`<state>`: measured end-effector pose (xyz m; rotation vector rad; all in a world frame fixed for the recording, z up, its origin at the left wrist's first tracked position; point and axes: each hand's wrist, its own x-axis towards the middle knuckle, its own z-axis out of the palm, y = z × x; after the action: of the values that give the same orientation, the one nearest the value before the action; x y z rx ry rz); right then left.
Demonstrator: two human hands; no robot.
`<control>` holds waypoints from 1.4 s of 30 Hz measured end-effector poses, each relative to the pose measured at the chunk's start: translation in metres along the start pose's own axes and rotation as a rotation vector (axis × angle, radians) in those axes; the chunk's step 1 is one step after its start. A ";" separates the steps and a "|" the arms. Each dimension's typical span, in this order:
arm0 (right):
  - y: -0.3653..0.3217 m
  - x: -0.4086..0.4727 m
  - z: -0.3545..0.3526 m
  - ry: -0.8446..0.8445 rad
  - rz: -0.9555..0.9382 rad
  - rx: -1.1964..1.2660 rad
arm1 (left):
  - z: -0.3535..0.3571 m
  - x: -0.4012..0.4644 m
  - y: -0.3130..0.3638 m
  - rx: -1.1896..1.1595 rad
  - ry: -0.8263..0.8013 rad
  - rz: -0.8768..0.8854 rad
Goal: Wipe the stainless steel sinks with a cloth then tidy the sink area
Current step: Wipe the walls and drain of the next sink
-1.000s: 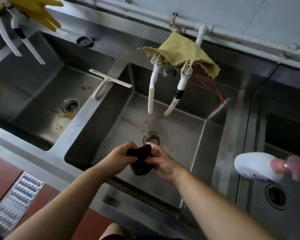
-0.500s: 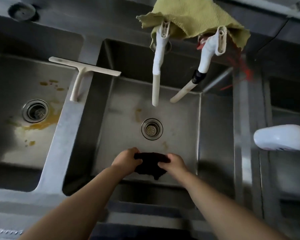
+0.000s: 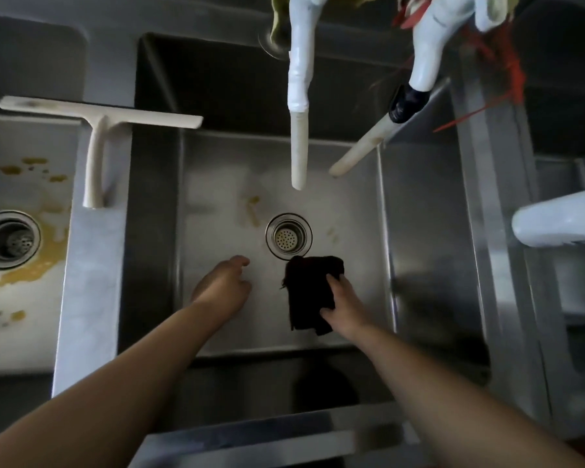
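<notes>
Both my arms reach down into the middle stainless steel sink (image 3: 419, 231). My right hand (image 3: 343, 300) presses a dark cloth (image 3: 309, 292) flat on the sink floor, just below the round drain (image 3: 288, 235). My left hand (image 3: 225, 285) hovers to the left of the cloth, fingers loosely curled and holding nothing. Small yellowish stains (image 3: 252, 207) mark the floor above and beside the drain. The left sink (image 3: 24, 184) has larger yellow-brown stains around its own drain (image 3: 9, 238).
A white squeegee (image 3: 97, 130) lies on the divider between the left and middle sinks. Two white faucet spouts (image 3: 299, 136) hang over the middle sink, with a yellow-green cloth (image 3: 277, 25) draped above. A white spray bottle (image 3: 561, 219) lies at the right.
My left hand has let go of the dark cloth and moved left. My right hand now holds the cloth alone, spread flat on the sink floor. The view has dropped closer to the sink.
</notes>
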<state>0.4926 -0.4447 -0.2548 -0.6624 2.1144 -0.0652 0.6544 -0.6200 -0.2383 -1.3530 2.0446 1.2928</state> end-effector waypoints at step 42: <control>0.051 0.110 0.023 0.250 -0.593 -0.800 | 0.042 0.084 -0.026 0.909 0.065 -0.033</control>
<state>0.4379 -0.4496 -0.3646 -1.8198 2.0692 0.4111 0.6303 -0.6320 -0.3314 -0.9698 2.1916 0.1948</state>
